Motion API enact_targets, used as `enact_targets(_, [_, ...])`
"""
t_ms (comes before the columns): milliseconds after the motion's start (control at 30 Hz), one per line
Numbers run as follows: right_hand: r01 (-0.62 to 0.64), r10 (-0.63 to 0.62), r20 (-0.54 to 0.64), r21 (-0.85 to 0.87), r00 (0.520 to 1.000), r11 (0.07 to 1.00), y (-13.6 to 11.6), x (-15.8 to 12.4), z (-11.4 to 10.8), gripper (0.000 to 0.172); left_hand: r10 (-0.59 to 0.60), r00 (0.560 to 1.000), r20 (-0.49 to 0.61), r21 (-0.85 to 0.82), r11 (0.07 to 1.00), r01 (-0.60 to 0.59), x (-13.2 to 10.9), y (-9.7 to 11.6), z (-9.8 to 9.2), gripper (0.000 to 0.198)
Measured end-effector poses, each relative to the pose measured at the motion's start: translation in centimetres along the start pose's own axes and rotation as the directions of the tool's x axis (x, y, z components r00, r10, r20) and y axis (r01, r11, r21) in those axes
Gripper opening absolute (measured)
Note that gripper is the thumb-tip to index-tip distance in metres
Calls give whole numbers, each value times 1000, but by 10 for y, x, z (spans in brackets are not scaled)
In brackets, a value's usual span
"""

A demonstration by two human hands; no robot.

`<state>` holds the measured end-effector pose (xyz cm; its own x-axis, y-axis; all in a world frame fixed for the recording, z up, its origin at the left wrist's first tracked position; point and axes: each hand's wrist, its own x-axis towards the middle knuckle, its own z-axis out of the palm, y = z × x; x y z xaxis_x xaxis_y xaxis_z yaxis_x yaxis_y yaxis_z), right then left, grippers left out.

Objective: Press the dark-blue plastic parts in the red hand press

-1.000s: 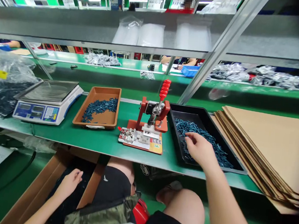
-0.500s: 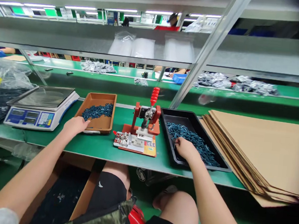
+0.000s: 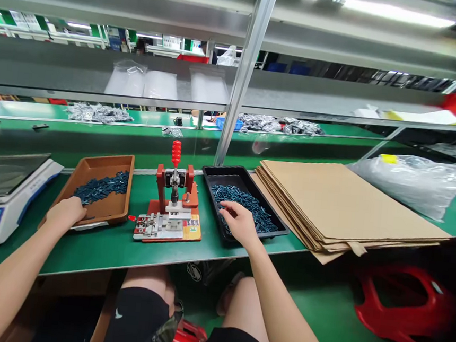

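Overhead, shelving [image 3: 298,94]; black tray [image 3: 228,170], green workbench [image 3: 97,250].

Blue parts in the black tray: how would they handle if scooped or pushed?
The blue parts lie as a loose heap of small pieces, so they would probably slide and scatter rather than move together. Each looks tiny beside the right hand, so likely light. The raised rim of the black tray should contain them.

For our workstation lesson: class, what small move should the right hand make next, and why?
Probably close the right hand on one of the blue parts: it lies open on them in the black tray, and the press beside has its handle up.
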<state>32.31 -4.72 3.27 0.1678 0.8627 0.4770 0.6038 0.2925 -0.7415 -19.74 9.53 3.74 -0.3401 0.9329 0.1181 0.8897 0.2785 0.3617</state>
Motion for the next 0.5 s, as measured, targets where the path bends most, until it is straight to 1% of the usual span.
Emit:
enact_targets(67, [48, -48, -9, 66, 999, 997, -19, -12, 11, 19, -53, 988, 146, 211, 977, 21, 2, 2, -10, 25])
enact_targets(100, [82, -81, -17, 89, 997, 993, -27, -19, 19, 18, -56, 983, 175, 262, 965, 8, 1, 3, -14, 21])
enact_targets(167, [153, -151, -26, 123, 988, 980, -38, -35, 39, 19, -2, 990, 138, 225, 974, -29, -6, 6, -23, 25])
enact_targets(200, [175, -173, -23, 134, 985, 975, -40, -42, 50, 19, 32, 995, 94, 172, 984, -48, -12, 8, -26, 30])
enact_targets(267, [158, -159, -3, 139, 987, 978, -38, -55, 74, 21, 111, 993, -51, 24, 994, -110, -29, 17, -31, 38])
enact_targets(333, [96, -98, 14, 122, 995, 988, -31, -62, 93, 21, 189, 962, -195, -151, 964, -220, -53, 31, -31, 42])
enact_targets(367, [68, -70, 11, 113, 997, 991, -26, -64, 100, 19, 220, 946, -237, -251, 927, -278, -68, 40, -28, 44])
enact_targets(400, [55, -55, 1, 111, 998, 992, -22, -65, 104, 17, 238, 937, -254, -355, 879, -319, -82, 50, -24, 47])
enact_targets(433, [53, -52, -13, 118, 999, 992, -18, -65, 107, 17, 253, 938, -236, -450, 827, -337, -97, 60, -19, 51])
enact_targets(500, [61, -56, -41, 154, 998, 986, -14, -64, 108, 20, 299, 945, -131, -570, 757, -319, -122, 82, -7, 53])
